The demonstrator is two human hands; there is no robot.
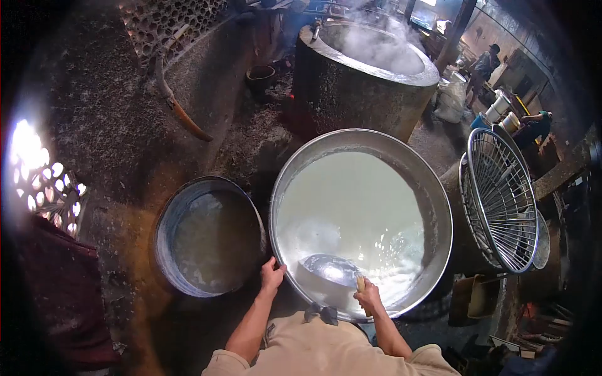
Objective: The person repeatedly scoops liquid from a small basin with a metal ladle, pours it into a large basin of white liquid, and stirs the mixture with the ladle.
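A wide metal basin (442,207) full of milky, pale liquid stands right in front of me. My right hand (370,296) grips the short handle of a round metal scoop (331,269), whose bowl lies at the near side of the liquid. On the basin's left near rim rests my left hand (272,274), its fingers closed on the edge. To the left of that hand is a smaller metal tub (164,250) holding murky, greyish liquid.
Behind the basin, a large round vat (351,94) gives off steam. A wire strainer basket (501,200) stands tilted at the right. A curved stick (182,113) leans by the left wall. Another person (484,67) is at the far right, near buckets (498,106).
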